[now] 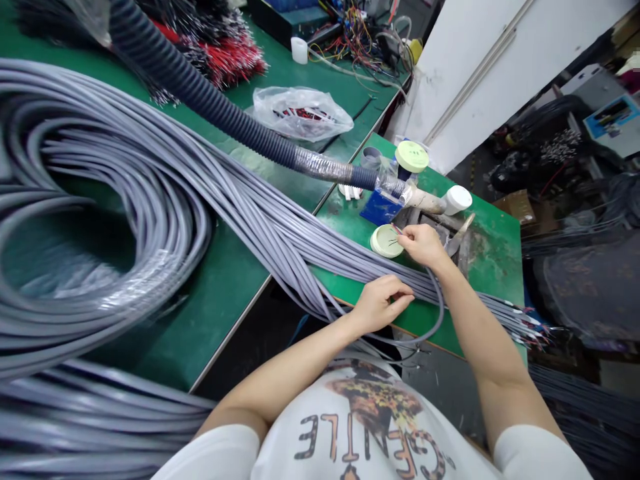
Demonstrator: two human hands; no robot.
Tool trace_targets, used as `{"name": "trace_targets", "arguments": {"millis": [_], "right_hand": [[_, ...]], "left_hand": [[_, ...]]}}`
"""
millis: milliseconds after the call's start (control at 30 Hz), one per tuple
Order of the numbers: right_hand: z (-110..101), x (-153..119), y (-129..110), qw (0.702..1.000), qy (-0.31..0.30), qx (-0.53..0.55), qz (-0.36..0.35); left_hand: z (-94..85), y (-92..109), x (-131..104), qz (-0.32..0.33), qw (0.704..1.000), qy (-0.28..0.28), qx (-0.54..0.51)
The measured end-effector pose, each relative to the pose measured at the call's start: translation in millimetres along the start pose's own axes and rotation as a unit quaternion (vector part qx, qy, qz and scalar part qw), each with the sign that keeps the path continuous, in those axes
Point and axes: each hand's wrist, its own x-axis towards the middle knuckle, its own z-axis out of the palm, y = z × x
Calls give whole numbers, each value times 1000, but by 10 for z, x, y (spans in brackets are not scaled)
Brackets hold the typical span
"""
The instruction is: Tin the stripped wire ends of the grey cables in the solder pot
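The right hand [423, 245] pinches thin wires [396, 229], a tub [381, 244] at nine o'clock; the left hand [381, 303] curls over gray cables [340, 253], its grip unclear.

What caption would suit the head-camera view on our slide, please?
Right hand holding thin wire ends at a small pale tub, left hand over grey cables.

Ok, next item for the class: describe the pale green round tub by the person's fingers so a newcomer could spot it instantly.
Follow the long bundle of smooth grey cables onto the smaller green table. Just beyond the bundle, at the fingertips of the right hand, is the pale green round tub. Its similar-coloured neighbour stands farther off, past the blue box.
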Motion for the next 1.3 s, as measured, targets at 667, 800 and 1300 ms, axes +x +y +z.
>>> {"name": "trace_targets", "arguments": {"millis": [667, 800, 1300], "right_hand": [[4, -119, 1538, 965, 168, 56, 194], [37, -96, 1604, 965, 163, 44, 202], [69, -73, 1603, 963, 155, 25, 218]], "left_hand": [[-150, 107, 106, -78, 993, -71, -50], [-150, 113, 103, -79, 993, -70, -48], [-135, 107, 90, -71, 994, -69, -48]]}}
